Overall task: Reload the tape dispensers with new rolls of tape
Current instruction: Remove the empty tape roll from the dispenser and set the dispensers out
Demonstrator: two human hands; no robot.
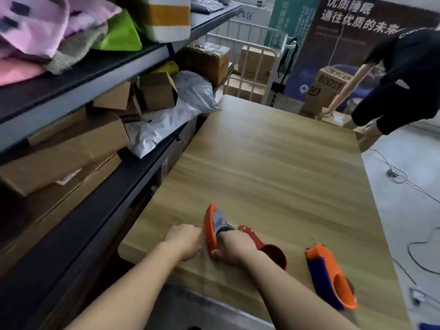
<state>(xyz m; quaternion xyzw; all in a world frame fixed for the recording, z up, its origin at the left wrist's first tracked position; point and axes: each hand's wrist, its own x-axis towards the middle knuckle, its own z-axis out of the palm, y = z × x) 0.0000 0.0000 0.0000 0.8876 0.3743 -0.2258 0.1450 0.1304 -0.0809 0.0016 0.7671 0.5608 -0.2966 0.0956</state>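
A red tape dispenser point(213, 225) with a grey blade guard lies on the wooden table point(273, 163) near its front edge. My right hand point(234, 246) grips its body, thumb curled round the red side plate. My left hand point(184, 241) rests on the table just left of it with the fingers curled under; whether it holds anything is hidden. A second dispenser point(331, 277), orange and blue, lies to the right by the front right corner, apart from both hands. No tape roll shows in either dispenser.
Metal shelving point(107, 65) on the left holds cardboard boxes point(66, 148), plastic mailer bags point(171, 115) and folded cloth. Another person in dark clothes point(402, 86) bends over boxes beyond the table's far right corner. Cables trail on the floor at the right.
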